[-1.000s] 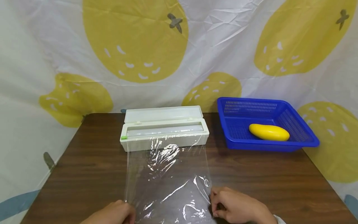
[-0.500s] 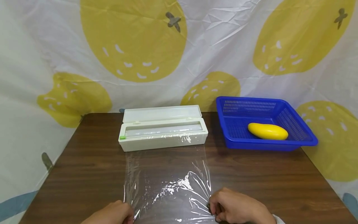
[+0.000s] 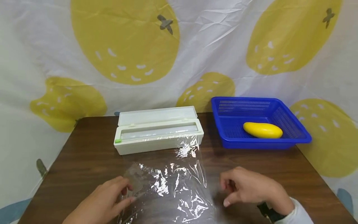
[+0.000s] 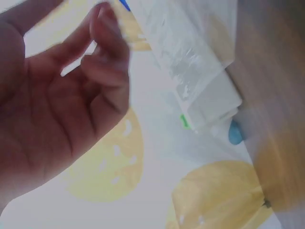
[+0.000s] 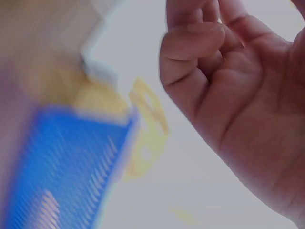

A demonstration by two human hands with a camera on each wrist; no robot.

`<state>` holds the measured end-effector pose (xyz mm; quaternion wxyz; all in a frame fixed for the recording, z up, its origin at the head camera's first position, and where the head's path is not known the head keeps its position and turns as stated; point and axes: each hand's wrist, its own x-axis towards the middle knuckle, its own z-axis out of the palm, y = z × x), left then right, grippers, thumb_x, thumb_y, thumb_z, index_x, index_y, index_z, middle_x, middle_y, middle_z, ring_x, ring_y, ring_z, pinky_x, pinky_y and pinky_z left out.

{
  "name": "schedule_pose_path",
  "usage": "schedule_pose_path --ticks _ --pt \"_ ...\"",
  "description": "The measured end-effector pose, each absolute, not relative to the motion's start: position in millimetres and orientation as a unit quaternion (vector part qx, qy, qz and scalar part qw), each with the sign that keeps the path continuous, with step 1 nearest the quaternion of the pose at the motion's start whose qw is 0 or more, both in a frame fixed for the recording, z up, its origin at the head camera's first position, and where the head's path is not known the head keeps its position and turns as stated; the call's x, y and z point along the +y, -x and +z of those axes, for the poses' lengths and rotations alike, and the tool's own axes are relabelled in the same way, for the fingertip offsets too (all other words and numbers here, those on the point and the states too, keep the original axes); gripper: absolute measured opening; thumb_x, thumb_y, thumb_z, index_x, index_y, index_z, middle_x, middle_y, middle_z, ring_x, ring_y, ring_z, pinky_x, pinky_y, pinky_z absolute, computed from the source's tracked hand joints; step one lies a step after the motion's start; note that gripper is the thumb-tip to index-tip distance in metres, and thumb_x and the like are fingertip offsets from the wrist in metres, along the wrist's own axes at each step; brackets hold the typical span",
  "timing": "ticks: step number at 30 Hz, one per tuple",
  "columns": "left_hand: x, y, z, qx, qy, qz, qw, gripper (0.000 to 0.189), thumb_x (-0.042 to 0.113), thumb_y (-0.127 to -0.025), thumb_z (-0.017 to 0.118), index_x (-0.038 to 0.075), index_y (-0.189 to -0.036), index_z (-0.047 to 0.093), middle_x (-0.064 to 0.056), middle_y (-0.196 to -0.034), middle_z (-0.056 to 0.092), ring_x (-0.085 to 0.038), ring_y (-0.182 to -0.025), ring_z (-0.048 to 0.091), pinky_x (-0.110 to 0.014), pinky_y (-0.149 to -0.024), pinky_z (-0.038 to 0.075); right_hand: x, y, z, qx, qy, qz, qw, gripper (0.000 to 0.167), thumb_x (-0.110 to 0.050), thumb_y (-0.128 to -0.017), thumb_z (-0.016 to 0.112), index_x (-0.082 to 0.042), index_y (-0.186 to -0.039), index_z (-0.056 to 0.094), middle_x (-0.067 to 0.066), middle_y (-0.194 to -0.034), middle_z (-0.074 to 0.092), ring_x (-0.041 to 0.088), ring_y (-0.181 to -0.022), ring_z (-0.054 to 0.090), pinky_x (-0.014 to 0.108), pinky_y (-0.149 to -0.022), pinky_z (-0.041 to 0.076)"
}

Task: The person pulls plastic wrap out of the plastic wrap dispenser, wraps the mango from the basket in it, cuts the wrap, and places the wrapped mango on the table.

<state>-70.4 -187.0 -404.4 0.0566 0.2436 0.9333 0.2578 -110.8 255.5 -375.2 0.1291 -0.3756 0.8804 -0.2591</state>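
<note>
A sheet of clear plastic wrap [image 3: 179, 183] runs from the white wrap dispenser [image 3: 159, 145] toward the near side of the wooden table, wrinkled and shiny. My left hand [image 3: 103, 199] is at the sheet's left edge, its thumb and fingers apart and loosely bent. My right hand [image 3: 249, 188] is just right of the sheet with thumb and fingers parted, nothing between them. In the left wrist view, the left hand's [image 4: 71, 90] fingers curl loosely beside the film-covered dispenser [image 4: 209, 100]. The right wrist view has the right hand's [image 5: 238, 90] fingers loosely bent.
A blue plastic basket [image 3: 265, 144] stands at the back right with a yellow, mango-like fruit [image 3: 263, 130] in it. The dispenser's lid [image 3: 156, 115] is up, and a roll of wrap [image 3: 159, 132] shows inside. A patterned cloth [image 3: 195, 46] hangs behind the brown table [image 3: 84, 149].
Both hands have let go of the wrap's sides; the right hand has moved right, clear of it, and the left up and outward. The sheet has settled lower. The view has shifted slightly.
</note>
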Motion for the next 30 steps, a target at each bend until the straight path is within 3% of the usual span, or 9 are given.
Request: schedule_pose_path --ticks 4,6,8,13,18,25,30 --pt "-178.9 78.2 -398.7 0.933 -0.237 0.247 -0.115 0.018 0.016 -0.087 0.078 0.020 -0.100 0.066 0.015 -0.090 0.056 0.007 -0.070 0.046 -0.018 -0.059 0.046 286.7 149.1 -326.3 0.915 0.310 -0.257 -0.015 0.014 -0.032 -0.090 0.077 -0.025 -0.090 0.065 -0.013 -0.077 0.062 0.003 -0.069 0.059 0.023 -0.063 0.051" --pt "-174.5 82.7 -400.5 0.925 -0.238 0.254 -0.153 0.021 0.013 -0.086 0.079 0.020 -0.101 0.066 0.015 -0.092 0.056 0.007 -0.069 0.044 -0.018 -0.059 0.045 305.5 172.9 -304.9 0.932 0.258 -0.243 -0.077 0.011 -0.028 -0.092 0.075 -0.021 -0.092 0.066 -0.007 -0.081 0.066 0.010 -0.074 0.062 0.026 -0.066 0.051" --pt "-170.8 86.4 -404.2 0.919 -0.243 0.259 -0.171 0.023 0.012 -0.086 0.079 0.020 -0.102 0.065 0.015 -0.094 0.057 0.007 -0.069 0.044 -0.018 -0.059 0.045 324.5 197.8 -288.5 0.947 0.207 -0.225 -0.101 0.016 -0.027 -0.094 0.073 -0.014 -0.098 0.066 0.002 -0.089 0.068 0.019 -0.082 0.064 0.031 -0.071 0.052" --pt "-167.1 92.3 -412.0 0.911 -0.257 0.274 -0.170 0.025 0.011 -0.085 0.080 0.022 -0.103 0.066 0.019 -0.094 0.056 0.007 -0.069 0.045 -0.018 -0.059 0.044 367.8 257.2 -279.3 0.972 0.132 -0.194 -0.028 0.045 -0.031 -0.095 0.070 0.004 -0.121 0.058 0.028 -0.119 0.063 0.043 -0.106 0.062 0.055 -0.089 0.049" --pt "-167.7 95.8 -412.2 0.909 -0.257 0.278 -0.177 0.027 0.010 -0.085 0.080 0.023 -0.103 0.066 0.019 -0.093 0.056 0.008 -0.069 0.044 -0.017 -0.059 0.044 394.8 298.9 -303.0 0.983 0.088 -0.146 0.064 0.060 -0.033 -0.091 0.074 0.010 -0.129 0.053 0.036 -0.128 0.057 0.050 -0.113 0.057 0.063 -0.096 0.045" --pt "-165.1 100.4 -413.5 0.899 -0.289 0.288 -0.159 0.024 0.011 -0.089 0.076 0.022 -0.107 0.065 0.015 -0.092 0.058 0.009 -0.069 0.045 -0.018 -0.058 0.044 419.4 305.2 -334.4 0.974 -0.023 -0.113 0.194 0.084 -0.038 -0.082 0.081 0.006 -0.143 0.044 0.040 -0.145 0.038 0.058 -0.126 0.041 0.071 -0.102 0.037" --pt "-164.0 102.3 -415.3 0.901 -0.292 0.289 -0.139 0.023 0.012 -0.090 0.075 0.021 -0.108 0.065 0.015 -0.092 0.059 0.009 -0.069 0.046 -0.018 -0.058 0.045 423.2 303.5 -341.3 0.966 -0.046 -0.112 0.227 0.088 -0.039 -0.077 0.086 0.003 -0.143 0.046 0.039 -0.145 0.038 0.056 -0.123 0.042 0.070 -0.101 0.038"
